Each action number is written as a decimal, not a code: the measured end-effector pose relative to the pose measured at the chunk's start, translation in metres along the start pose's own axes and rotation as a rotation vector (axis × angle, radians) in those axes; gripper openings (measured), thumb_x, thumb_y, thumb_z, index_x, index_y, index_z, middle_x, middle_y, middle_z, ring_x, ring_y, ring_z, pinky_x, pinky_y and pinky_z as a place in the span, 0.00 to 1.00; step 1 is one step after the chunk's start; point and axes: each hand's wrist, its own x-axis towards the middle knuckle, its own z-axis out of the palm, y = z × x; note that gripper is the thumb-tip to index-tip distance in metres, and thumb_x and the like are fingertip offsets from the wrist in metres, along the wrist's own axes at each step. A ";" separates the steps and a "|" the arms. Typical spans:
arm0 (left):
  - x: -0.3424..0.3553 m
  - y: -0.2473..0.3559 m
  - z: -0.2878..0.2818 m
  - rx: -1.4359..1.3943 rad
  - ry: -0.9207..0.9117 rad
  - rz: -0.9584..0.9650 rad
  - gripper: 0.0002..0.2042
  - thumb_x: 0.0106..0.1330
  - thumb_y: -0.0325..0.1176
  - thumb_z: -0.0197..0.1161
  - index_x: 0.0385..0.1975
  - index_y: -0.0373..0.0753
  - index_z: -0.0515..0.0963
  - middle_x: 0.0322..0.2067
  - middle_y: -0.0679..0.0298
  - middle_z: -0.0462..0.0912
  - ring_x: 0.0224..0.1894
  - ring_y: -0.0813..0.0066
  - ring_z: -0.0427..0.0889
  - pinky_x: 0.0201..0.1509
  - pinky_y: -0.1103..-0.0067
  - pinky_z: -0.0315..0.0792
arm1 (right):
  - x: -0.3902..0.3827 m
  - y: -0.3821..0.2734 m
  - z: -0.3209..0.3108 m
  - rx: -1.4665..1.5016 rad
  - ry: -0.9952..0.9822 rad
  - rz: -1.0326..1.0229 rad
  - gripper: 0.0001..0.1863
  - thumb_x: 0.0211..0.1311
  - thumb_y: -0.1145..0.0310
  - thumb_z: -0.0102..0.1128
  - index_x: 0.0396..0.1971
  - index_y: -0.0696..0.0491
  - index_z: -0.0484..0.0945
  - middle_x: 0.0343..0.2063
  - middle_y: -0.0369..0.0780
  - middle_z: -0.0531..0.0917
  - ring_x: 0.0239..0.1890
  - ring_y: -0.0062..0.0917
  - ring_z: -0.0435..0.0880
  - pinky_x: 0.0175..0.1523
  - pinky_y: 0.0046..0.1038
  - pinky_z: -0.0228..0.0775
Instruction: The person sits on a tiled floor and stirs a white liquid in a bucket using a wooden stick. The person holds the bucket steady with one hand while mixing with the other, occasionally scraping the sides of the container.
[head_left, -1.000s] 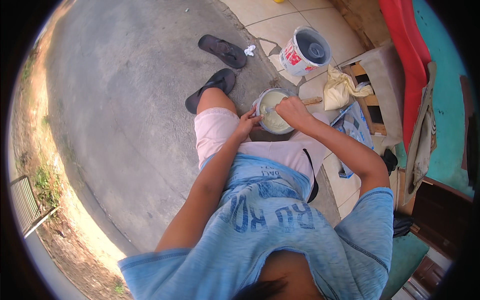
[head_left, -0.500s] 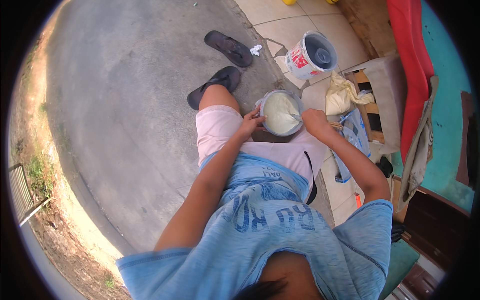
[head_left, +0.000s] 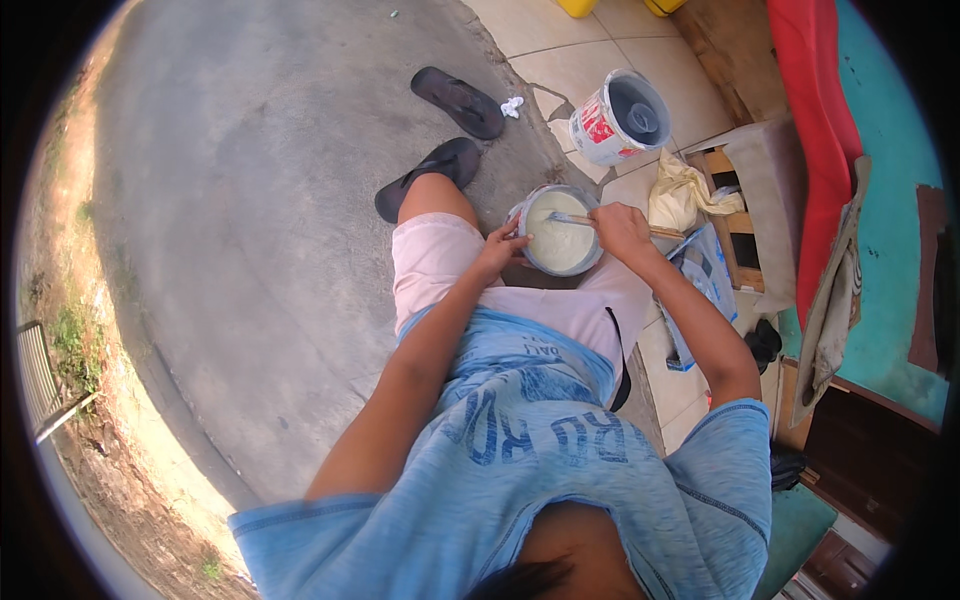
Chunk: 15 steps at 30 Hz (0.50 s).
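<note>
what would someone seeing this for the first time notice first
At the centre, a round can of pale creamy paint sits between the knees; the left hand steadies its rim while the right hand holds a brush over it. Beyond lie two black sandals on grey concrete and a tilted white bucket on the tiles.

right hand (head_left: 622,228) now back over the can of pale paint (head_left: 560,240), brush (head_left: 580,218) laid across it
</note>
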 end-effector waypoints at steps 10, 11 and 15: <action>-0.006 0.006 0.003 -0.008 -0.006 -0.002 0.34 0.61 0.31 0.60 0.66 0.40 0.51 0.57 0.53 0.67 0.52 0.60 0.74 0.49 0.67 0.74 | -0.038 0.008 -0.007 -0.030 -0.186 -0.040 0.05 0.48 0.73 0.57 0.24 0.56 0.81 0.22 0.48 0.81 0.33 0.38 0.83 0.37 0.35 0.75; -0.006 0.004 0.002 -0.014 -0.014 0.006 0.34 0.61 0.31 0.60 0.66 0.40 0.51 0.57 0.52 0.67 0.52 0.60 0.74 0.49 0.67 0.74 | -0.042 0.006 -0.006 0.032 -0.192 -0.063 0.05 0.49 0.73 0.57 0.25 0.56 0.81 0.22 0.48 0.81 0.33 0.38 0.83 0.37 0.36 0.75; -0.008 0.008 0.005 0.020 0.009 -0.013 0.34 0.62 0.31 0.59 0.66 0.40 0.50 0.55 0.52 0.68 0.52 0.61 0.74 0.49 0.67 0.74 | -0.045 -0.006 -0.006 0.216 -0.072 -0.090 0.06 0.50 0.73 0.57 0.27 0.54 0.81 0.22 0.49 0.80 0.31 0.40 0.82 0.35 0.38 0.73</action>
